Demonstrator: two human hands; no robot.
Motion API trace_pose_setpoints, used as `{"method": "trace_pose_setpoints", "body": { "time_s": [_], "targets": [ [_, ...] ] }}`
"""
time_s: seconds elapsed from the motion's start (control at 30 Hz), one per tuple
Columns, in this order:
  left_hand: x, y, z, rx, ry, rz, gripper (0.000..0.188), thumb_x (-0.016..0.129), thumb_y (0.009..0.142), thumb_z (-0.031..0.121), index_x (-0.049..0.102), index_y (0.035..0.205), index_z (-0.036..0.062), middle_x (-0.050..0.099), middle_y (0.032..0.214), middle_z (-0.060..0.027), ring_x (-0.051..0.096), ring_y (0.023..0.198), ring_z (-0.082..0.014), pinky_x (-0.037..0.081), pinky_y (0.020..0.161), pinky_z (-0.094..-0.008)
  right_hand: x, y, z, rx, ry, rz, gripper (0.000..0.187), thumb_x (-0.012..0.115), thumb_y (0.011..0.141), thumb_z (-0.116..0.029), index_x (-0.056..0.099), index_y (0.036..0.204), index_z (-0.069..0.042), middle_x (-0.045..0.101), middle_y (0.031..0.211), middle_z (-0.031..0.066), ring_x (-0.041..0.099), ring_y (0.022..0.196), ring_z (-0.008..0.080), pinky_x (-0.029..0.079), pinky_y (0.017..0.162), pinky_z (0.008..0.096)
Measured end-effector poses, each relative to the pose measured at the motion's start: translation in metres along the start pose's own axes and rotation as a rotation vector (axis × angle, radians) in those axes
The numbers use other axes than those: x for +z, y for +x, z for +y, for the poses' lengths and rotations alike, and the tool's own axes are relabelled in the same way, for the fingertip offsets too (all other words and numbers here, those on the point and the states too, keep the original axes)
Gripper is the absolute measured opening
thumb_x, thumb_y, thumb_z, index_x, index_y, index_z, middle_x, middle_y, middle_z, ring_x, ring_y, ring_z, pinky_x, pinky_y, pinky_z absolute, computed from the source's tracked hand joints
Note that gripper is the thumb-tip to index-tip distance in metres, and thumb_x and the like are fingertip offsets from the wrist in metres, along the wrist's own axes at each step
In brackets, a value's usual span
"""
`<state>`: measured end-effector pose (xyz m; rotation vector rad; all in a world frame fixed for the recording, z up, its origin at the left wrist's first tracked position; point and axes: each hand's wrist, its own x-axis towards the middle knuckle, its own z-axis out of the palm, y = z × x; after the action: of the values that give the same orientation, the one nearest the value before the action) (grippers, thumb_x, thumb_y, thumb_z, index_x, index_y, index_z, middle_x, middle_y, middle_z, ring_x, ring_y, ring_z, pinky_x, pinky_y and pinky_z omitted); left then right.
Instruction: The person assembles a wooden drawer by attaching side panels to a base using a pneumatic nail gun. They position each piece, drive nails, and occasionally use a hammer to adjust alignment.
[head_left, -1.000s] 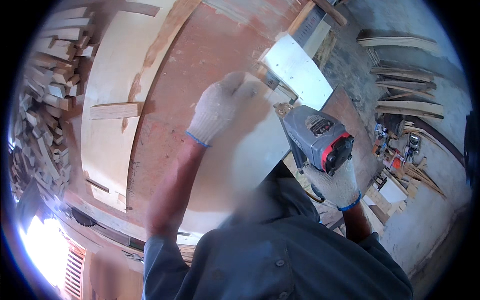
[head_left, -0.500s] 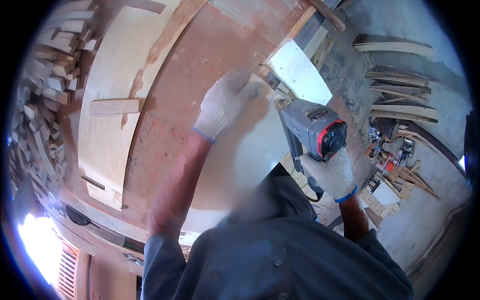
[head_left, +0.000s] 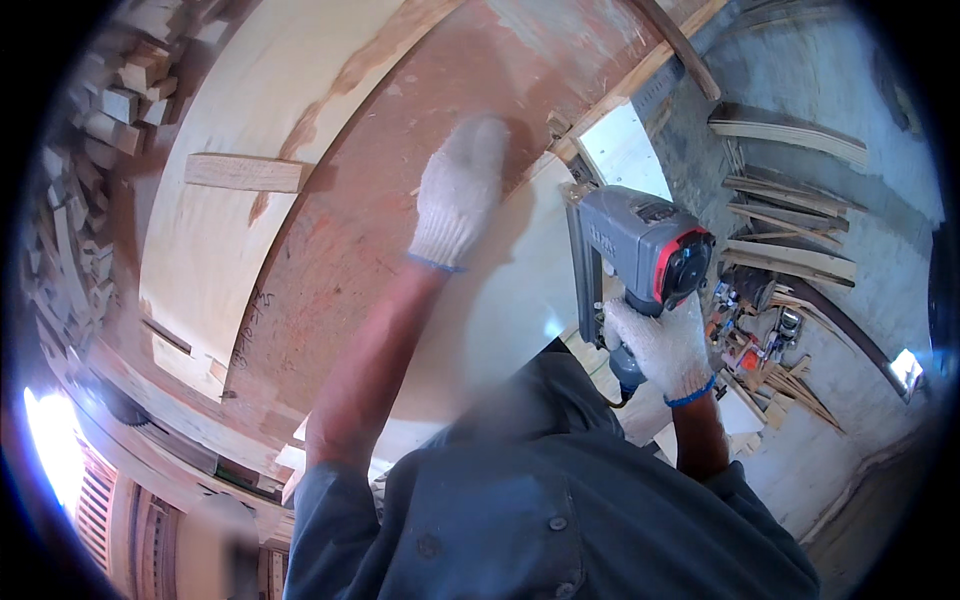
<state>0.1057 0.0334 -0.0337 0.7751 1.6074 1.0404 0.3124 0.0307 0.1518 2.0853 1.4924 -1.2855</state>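
Note:
My right hand, in a white knit glove with a blue cuff, grips the handle of a grey and black nail gun with a red-ringed end cap. The gun's nose is at the right edge of a smooth pale panel lying in front of me on the reddish worktable. My left hand, gloved the same way, is over the panel's far left edge, its fingers stretched out away from me and slightly blurred. It holds nothing that I can see. Whether it touches the panel is unclear.
A curved plywood sheet lies on the left, with a short wood block on it. Stacked wood offcuts fill the far left. A white board stands beyond the gun. Wood strips and scattered tools lie on the right.
The view has shifted a little. My left hand has straightened and its thumb, spread before, no longer shows. The nail gun has moved slightly right and stays in my right hand.

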Motion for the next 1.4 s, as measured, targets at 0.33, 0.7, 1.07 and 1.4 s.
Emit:
{"method": "trace_pose_setpoints", "body": {
  "time_s": [0.33, 0.7, 1.07, 1.4],
  "targets": [
    [0.000, 0.000, -0.004, 0.042, -0.115, 0.098, 0.043, 0.052, 0.109, 0.035, 0.065, 0.133, 0.0012, 0.073, 0.100, -0.0102, 0.067, 0.088, -0.0166, 0.054, 0.082, -0.0328, 0.023, 0.001, 0.026, -0.200, 0.006, 0.210, 0.011, 0.077, 0.088, -0.007, 0.068, 0.095, -0.002, 0.071, 0.079, 0.0041, 0.067, 0.070, 0.0115, 0.055, 0.072, 0.0322],
    [-0.002, 0.000, -0.002, 0.049, -0.073, 0.094, 0.043, 0.052, 0.108, 0.035, 0.065, 0.132, 0.0016, 0.073, 0.106, -0.0135, 0.069, 0.093, -0.0215, 0.054, 0.086, -0.0352, 0.031, 0.001, 0.031, -0.237, -0.005, 0.162, 0.016, 0.077, 0.090, -0.008, 0.067, 0.101, -0.002, 0.070, 0.084, 0.0035, 0.068, 0.076, 0.0120, 0.054, 0.073, 0.0324],
    [-0.129, -0.172, -0.034, -0.057, 0.582, -0.181, 0.038, 0.067, 0.095, 0.031, 0.071, 0.121, 0.0039, 0.073, 0.111, -0.0200, 0.071, 0.103, -0.0370, 0.055, 0.090, -0.0431, 0.017, 0.000, 0.023, -0.226, 0.187, 0.046, 0.020, 0.074, 0.090, -0.016, 0.068, 0.075, -0.004, 0.065, 0.067, -0.0004, 0.062, 0.064, 0.0105, 0.045, 0.061, 0.0310],
    [-0.182, -0.225, 0.051, -0.091, 0.641, -0.013, 0.031, 0.075, 0.094, 0.024, 0.063, 0.078, 0.0007, 0.045, 0.064, -0.0128, 0.044, 0.062, -0.0159, 0.044, 0.059, -0.0360, -0.021, -0.030, 0.017, -0.343, 0.322, -0.027, 0.003, 0.067, 0.087, -0.006, 0.066, 0.088, -0.003, 0.066, 0.067, 0.0043, 0.063, 0.058, 0.0130, 0.049, 0.058, 0.0289]
  ]
}}
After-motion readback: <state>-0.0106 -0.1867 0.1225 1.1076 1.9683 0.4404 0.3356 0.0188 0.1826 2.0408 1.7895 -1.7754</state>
